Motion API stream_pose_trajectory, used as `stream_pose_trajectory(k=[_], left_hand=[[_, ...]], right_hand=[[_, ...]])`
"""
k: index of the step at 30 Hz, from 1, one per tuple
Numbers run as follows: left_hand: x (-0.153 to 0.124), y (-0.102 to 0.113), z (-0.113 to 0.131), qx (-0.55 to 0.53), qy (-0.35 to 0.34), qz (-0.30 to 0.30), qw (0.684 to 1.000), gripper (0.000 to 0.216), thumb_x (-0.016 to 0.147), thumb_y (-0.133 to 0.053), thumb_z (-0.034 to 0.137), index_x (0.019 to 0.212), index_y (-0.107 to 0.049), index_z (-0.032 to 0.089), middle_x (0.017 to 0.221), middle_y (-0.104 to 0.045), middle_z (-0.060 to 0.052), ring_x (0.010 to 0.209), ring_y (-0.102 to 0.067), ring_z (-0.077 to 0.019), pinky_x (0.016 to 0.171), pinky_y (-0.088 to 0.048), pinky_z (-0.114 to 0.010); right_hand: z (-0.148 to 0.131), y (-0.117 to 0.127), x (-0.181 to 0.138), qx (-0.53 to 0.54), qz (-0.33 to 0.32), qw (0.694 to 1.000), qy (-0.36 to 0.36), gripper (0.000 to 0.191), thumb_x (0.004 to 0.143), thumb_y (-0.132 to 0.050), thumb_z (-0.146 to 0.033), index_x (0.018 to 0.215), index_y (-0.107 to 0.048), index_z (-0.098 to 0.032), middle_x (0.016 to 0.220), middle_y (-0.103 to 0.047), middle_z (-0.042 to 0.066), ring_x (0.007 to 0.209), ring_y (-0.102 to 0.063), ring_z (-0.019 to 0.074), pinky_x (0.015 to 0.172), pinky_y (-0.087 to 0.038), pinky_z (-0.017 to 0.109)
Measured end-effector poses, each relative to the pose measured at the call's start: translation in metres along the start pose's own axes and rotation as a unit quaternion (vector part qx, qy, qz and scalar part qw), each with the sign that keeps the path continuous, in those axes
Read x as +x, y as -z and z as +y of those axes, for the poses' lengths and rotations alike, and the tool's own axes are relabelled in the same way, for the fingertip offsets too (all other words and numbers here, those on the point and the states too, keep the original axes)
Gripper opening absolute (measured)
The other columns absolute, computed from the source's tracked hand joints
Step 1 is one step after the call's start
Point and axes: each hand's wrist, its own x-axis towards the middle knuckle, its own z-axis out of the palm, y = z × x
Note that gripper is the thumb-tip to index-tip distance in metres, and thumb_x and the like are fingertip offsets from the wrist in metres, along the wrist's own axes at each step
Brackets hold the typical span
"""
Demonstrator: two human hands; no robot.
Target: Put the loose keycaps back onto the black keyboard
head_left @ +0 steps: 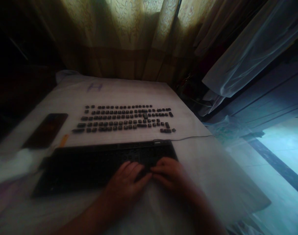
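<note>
A black keyboard [90, 164] lies on the pale-covered table in front of me, with most of its keys stripped off. My left hand [126, 178] rests on its lower right part, fingers laid forward and thumb apart, pointing toward the other hand. Close beside it, my right hand [170, 173] is closed in a pinch over the keyboard's right end; whatever is between those fingertips is too dark and blurred to make out. Beyond the keyboard, loose black keycaps [117, 117] are laid out in several rows.
At left lie a dark phone [46, 130], an orange strip [63, 140] and a blurred white cloth [13, 163]. The keyboard's cable [193, 137] runs off the table's right edge. Curtains [124, 32] hang behind; tiled floor [278, 147] shows at right.
</note>
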Motion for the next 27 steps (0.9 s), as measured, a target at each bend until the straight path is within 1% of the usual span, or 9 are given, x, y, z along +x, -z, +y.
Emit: stream_pose_trajectory(k=[9,16,21,27], left_hand=[[-0.0013,-0.0025,-0.0003,-0.008,0.0,-0.001,1.0,0.031,0.098,-0.051,0.02,0.127,-0.062,0.025,0.122,-0.062,-0.01,0.113,-0.057,-0.0253,0.101,-0.045,-0.048],[0.0004,0.0005,-0.0002,-0.001,-0.001,-0.01,1.0,0.033,0.097,-0.053,0.018,0.127,-0.062,0.026,0.121,-0.062,-0.009,0.113,-0.056,-0.0254,0.101,-0.045,-0.047],[-0.0011,-0.0013,-0.0003,-0.001,0.002,-0.005,1.0,0.033,0.098,-0.051,0.019,0.128,-0.062,0.026,0.122,-0.062,-0.01,0.114,-0.056,-0.0262,0.102,-0.043,-0.049],[-0.0019,-0.0018,0.0,0.002,0.004,-0.011,1.0,0.033,0.098,-0.05,0.019,0.128,-0.061,0.027,0.123,-0.062,-0.009,0.115,-0.056,-0.0258,0.101,-0.045,-0.049]], right_hand=[[0.0025,-0.0016,-0.0008,-0.006,-0.014,1.0,-0.006,0.017,0.089,-0.066,-0.022,0.102,-0.078,-0.022,0.083,-0.066,0.004,0.075,-0.061,0.0166,0.069,-0.05,0.03],[0.0,-0.0012,-0.0011,-0.004,-0.007,1.0,-0.005,0.018,0.089,-0.064,-0.02,0.102,-0.078,-0.021,0.083,-0.066,0.005,0.075,-0.06,0.0171,0.069,-0.05,0.031],[0.0006,-0.0017,-0.001,-0.006,-0.004,1.0,-0.002,0.018,0.09,-0.064,-0.022,0.101,-0.078,-0.022,0.082,-0.066,0.005,0.075,-0.06,0.0167,0.069,-0.049,0.031],[0.0012,-0.0021,-0.0008,-0.01,-0.006,1.0,0.0,0.019,0.093,-0.061,-0.024,0.103,-0.077,-0.023,0.083,-0.067,0.005,0.075,-0.06,0.0165,0.069,-0.049,0.03]])
